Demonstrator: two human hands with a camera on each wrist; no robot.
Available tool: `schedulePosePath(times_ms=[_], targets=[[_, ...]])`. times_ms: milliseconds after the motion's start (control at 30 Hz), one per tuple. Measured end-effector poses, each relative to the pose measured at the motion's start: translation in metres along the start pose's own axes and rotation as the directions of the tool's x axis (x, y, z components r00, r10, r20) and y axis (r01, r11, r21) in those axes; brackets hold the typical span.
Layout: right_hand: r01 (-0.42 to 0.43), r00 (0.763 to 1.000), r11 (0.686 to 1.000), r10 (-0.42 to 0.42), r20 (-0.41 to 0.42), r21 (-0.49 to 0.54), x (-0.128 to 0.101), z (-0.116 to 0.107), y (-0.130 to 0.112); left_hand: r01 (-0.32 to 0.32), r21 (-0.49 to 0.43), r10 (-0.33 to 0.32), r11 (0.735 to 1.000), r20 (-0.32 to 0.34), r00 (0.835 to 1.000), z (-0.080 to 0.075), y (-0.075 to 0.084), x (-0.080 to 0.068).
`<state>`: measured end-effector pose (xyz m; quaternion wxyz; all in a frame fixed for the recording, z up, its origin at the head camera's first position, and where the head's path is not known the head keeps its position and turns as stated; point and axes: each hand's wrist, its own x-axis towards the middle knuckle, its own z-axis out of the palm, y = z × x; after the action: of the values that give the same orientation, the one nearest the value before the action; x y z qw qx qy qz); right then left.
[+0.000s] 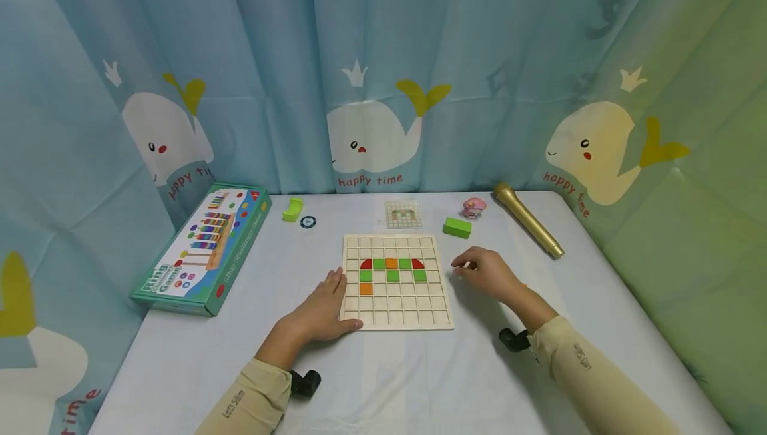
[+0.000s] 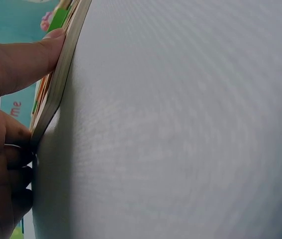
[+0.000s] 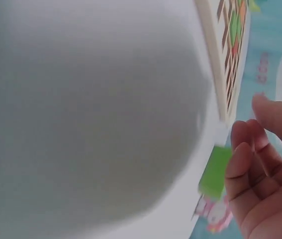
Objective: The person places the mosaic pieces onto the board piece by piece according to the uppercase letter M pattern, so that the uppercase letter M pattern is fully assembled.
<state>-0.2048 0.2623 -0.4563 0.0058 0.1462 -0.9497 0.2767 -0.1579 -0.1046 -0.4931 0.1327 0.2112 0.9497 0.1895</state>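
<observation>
Filling the wooden grid board (image 1: 396, 312) at the middle of the table (image 1: 419, 382) looks barely under way: nine coloured tiles (image 1: 392, 270) sit in it as an arch with one orange piece lower left, and most cells are bare. The left hand (image 1: 320, 312) lies flat with straight fingers against the board's left edge, while the right hand (image 1: 487, 272) rests curled beside its right edge, seemingly pinching something small and pale, though I cannot tell what. Writing is readable: "Ring Game" on the green box (image 1: 204, 252) near the left edge, "happy time" on the whale curtain (image 1: 370, 180).
</observation>
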Motion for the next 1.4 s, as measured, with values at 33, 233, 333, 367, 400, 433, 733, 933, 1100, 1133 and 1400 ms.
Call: schedulePosePath(times_ms=[33, 233, 333, 367, 400, 433, 733, 933, 1100, 1133, 1400], targets=[[-0.006, 1.000, 1.000, 0.006, -0.003, -0.005, -0.002, -0.003, 0.003, 0.000, 0.001, 0.000, 1.000, 0.001, 1.000, 0.000, 0.000, 0.000], [-0.053, 0.998, 0.998, 0.052, -0.023, -0.036, -0.017, -0.019, 0.020, 0.000, -0.010, 0.000, 1.000, 0.002, 1.000, -0.001, 0.001, 0.000], [-0.074, 0.997, 0.996, 0.073, -0.027, -0.044, -0.024, -0.026, 0.027, -0.001, -0.004, 0.001, 1.000, 0.001, 1.000, -0.002, 0.001, 0.000], [-0.079, 0.997, 0.996, 0.077, -0.027, -0.045, -0.026, -0.029, 0.030, -0.001, -0.001, 0.001, 1.000, 0.001, 1.000, -0.001, 0.001, 0.000], [-0.081, 0.996, 0.996, 0.080, -0.027, -0.048, -0.029, -0.031, 0.032, -0.001, 0.002, 0.001, 1.000, 0.004, 1.000, -0.002, 0.001, 0.000], [-0.083, 0.996, 0.995, 0.081, -0.028, -0.052, -0.031, -0.033, 0.035, -0.001, 0.003, 0.001, 1.000, 0.004, 1.000, -0.001, 0.001, 0.000], [-0.115, 0.993, 0.991, 0.114, -0.022, -0.066, -0.047, -0.037, 0.059, -0.003, -0.009, 0.003, 1.000, 0.007, 1.000, -0.002, 0.002, -0.002], [-0.159, 0.987, 0.984, 0.159, -0.004, -0.078, -0.053, -0.034, 0.067, 0.000, -0.008, 0.000, 1.000, 0.006, 1.000, -0.004, 0.002, -0.002], [-0.179, 0.984, 0.980, 0.179, -0.010, -0.088, -0.056, -0.033, 0.069, 0.003, -0.017, -0.003, 1.000, -0.001, 1.000, -0.004, 0.001, -0.001], [-0.182, 0.983, 0.980, 0.181, -0.017, -0.084, -0.056, -0.034, 0.069, 0.002, -0.016, -0.002, 1.000, -0.001, 1.000, -0.003, 0.001, 0.000], [-0.202, 0.979, 0.975, 0.200, -0.036, -0.089, -0.068, -0.042, 0.074, 0.009, -0.006, -0.009, 1.000, 0.005, 1.000, -0.002, 0.001, 0.000]])
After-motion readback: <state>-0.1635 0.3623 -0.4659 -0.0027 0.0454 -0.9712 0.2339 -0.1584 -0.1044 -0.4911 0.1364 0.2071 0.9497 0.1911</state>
